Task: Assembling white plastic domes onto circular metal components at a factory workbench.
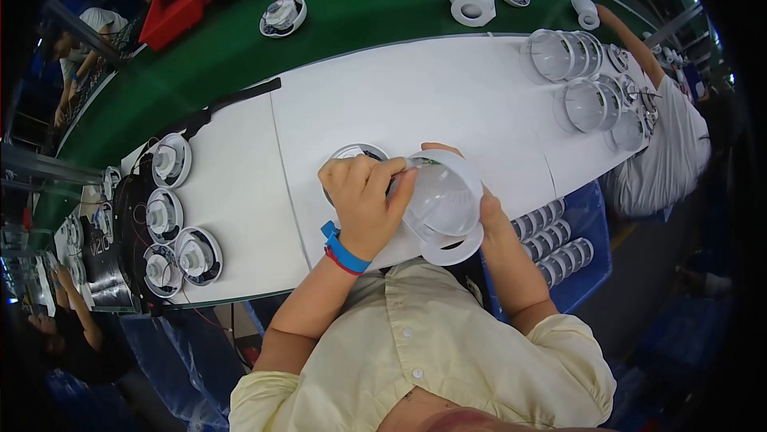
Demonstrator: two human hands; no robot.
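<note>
A white ring-shaped housing with a clear dome (443, 199) is tilted up in front of my chest. My right hand (489, 210) grips it from the right, its fingers partly hidden behind the rim. My left hand (363, 192), with a blue wristband on its wrist, is closed in a pinch at the housing's upper left rim. What lies between those fingertips is too small to make out. Behind my left hand, a round white unit with a dark inside (359, 150) rests on the white table sheet, mostly covered.
Several round white units (200, 255) with wires stand at the left beside a black box (112, 260). Clear domes (587, 105) are grouped at the right, near a co-worker (663, 144). A blue crate (599, 272) holds stacked rings. A green belt (359, 17) carries white parts behind the table.
</note>
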